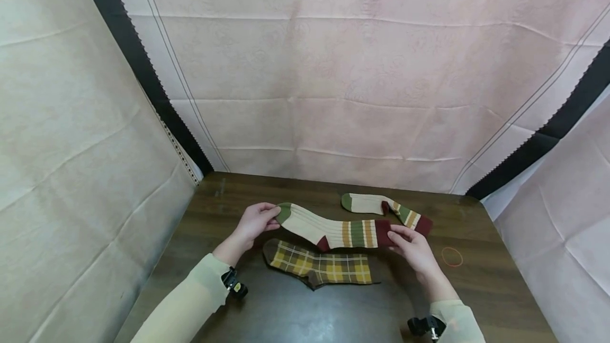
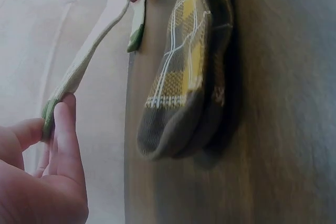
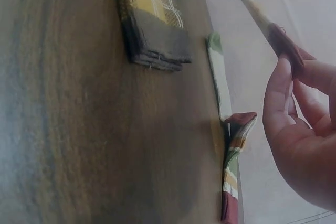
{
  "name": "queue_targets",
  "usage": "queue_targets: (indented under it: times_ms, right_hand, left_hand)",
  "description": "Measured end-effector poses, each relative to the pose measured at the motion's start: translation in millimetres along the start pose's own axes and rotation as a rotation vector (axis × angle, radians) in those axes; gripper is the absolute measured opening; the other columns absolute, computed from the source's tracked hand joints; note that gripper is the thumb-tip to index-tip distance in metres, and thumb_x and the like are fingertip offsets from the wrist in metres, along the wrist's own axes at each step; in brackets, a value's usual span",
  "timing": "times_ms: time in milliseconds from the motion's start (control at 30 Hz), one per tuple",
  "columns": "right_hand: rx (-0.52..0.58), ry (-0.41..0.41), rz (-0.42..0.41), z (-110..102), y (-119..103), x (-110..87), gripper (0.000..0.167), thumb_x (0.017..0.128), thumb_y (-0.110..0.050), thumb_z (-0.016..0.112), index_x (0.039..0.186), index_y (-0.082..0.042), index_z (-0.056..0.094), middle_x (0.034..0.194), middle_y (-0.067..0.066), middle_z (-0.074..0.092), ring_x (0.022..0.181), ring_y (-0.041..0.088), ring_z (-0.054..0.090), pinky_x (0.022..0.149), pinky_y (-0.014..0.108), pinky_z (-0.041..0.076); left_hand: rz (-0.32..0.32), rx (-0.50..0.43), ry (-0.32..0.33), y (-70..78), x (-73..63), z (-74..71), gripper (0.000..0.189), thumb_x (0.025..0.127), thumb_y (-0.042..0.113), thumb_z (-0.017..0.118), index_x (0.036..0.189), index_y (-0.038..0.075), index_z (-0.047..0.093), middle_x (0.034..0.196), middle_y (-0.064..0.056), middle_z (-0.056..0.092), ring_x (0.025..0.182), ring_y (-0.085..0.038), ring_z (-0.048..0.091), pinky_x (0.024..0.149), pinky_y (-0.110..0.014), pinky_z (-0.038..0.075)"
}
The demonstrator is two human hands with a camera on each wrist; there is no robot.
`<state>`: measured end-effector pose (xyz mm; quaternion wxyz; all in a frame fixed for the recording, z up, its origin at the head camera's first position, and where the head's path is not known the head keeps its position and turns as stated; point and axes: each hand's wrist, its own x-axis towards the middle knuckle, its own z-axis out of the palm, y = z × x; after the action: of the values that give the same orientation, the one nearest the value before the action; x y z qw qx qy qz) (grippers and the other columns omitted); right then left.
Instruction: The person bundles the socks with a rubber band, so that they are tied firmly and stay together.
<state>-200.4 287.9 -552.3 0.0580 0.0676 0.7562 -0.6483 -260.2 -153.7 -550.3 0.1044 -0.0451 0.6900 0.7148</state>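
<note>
A cream sock (image 1: pixel 310 224) with green toe, maroon heel, striped leg and maroon cuff is stretched sideways above the table. My left hand (image 1: pixel 254 221) pinches its green toe; in the left wrist view, thumb and fingers (image 2: pixel 66 135) meet on that toe. At the other end, my right hand (image 1: pixel 412 250) pinches the maroon cuff, also seen in the right wrist view between thumb and fingers (image 3: pixel 281 90). Below the held sock, a yellow-and-brown plaid sock (image 1: pixel 329 266) lies on the table; the wrist views show layers there, like a stacked pair. A matching cream sock (image 1: pixel 369 203) lies behind, bent at its heel.
The dark wooden table (image 1: pixel 486 279) carries a thin orange rubber band (image 1: pixel 451 257) right of my right hand. Pale fabric panels (image 1: pixel 333 94) with black edging rise behind the table and at both sides.
</note>
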Motion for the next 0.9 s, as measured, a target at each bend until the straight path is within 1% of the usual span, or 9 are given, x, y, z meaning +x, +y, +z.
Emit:
queue_targets:
  times_ms: [67, 167, 300, 400, 567, 767, 900]
  right_hand:
    - [-0.001, -0.016, -0.003, 0.9, 0.2, -1.0, 0.045, 0.108, -0.015, 0.066, 0.142, 0.013, 0.055, 0.121, 0.014, 0.068, 0.095, 0.010, 0.071, 0.087, 0.030, 0.061]
    - [-0.013, -0.063, -0.002, 1.4, 2.5, -3.3, 0.045, 0.109, -0.013, 0.065, 0.143, 0.014, 0.053, 0.123, 0.014, 0.067, 0.097, 0.010, 0.070, 0.086, 0.028, 0.061]
    - [-0.030, -0.115, 0.005, 2.1, 7.5, -8.0, 0.045, 0.108, -0.011, 0.065, 0.142, 0.015, 0.053, 0.122, 0.015, 0.067, 0.097, 0.012, 0.070, 0.086, 0.030, 0.061]
    - [-0.038, -0.131, 0.019, 1.8, 10.2, -11.7, 0.043, 0.107, -0.011, 0.066, 0.140, 0.015, 0.055, 0.119, 0.016, 0.069, 0.096, 0.014, 0.071, 0.085, 0.031, 0.062]
    - [-0.040, -0.174, 0.030, -1.6, 12.2, -14.1, 0.044, 0.107, -0.012, 0.066, 0.140, 0.015, 0.054, 0.119, 0.014, 0.071, 0.097, 0.013, 0.071, 0.085, 0.032, 0.062]
    - [-0.042, -0.266, 0.025, -3.6, 11.7, -13.4, 0.046, 0.107, -0.011, 0.066, 0.140, 0.018, 0.052, 0.115, 0.011, 0.071, 0.096, 0.013, 0.071, 0.082, 0.031, 0.062]
    - [-0.057, -0.297, 0.045, -6.4, 11.8, -15.7, 0.047, 0.107, -0.012, 0.067, 0.139, 0.018, 0.052, 0.114, 0.011, 0.071, 0.094, 0.014, 0.070, 0.081, 0.030, 0.062]
  left_hand:
    - [-0.002, 0.005, 0.004, 0.3, -4.0, -3.2, 0.034, 0.106, 0.018, 0.071, 0.128, -0.008, 0.065, 0.106, -0.016, 0.071, 0.082, -0.016, 0.070, 0.079, -0.030, 0.063]
    - [-0.012, 0.024, 0.004, -1.6, -11.6, -8.8, 0.033, 0.106, 0.018, 0.070, 0.127, -0.008, 0.064, 0.105, -0.016, 0.072, 0.081, -0.016, 0.070, 0.079, -0.031, 0.064]
    - [-0.041, 0.052, -0.011, -6.3, -20.0, -14.5, 0.030, 0.106, 0.016, 0.070, 0.125, -0.007, 0.065, 0.104, -0.016, 0.073, 0.080, -0.017, 0.071, 0.080, -0.033, 0.064]
    - [-0.057, 0.053, -0.024, -8.4, -24.1, -17.4, 0.030, 0.106, 0.015, 0.070, 0.125, -0.008, 0.065, 0.103, -0.015, 0.074, 0.080, -0.017, 0.072, 0.079, -0.032, 0.064]
    - [-0.064, 0.043, -0.034, -9.5, -30.0, -20.9, 0.029, 0.106, 0.013, 0.068, 0.125, -0.009, 0.063, 0.102, -0.014, 0.075, 0.079, -0.015, 0.072, 0.076, -0.029, 0.063]
    - [-0.070, 0.074, -0.059, -12.0, -37.2, -24.9, 0.025, 0.106, 0.011, 0.067, 0.122, -0.009, 0.063, 0.100, -0.014, 0.074, 0.080, -0.016, 0.074, 0.075, -0.028, 0.063]
    - [-0.060, 0.093, -0.088, -15.3, -41.4, -27.5, 0.026, 0.106, 0.011, 0.068, 0.121, -0.010, 0.064, 0.100, -0.014, 0.073, 0.079, -0.016, 0.074, 0.075, -0.028, 0.063]
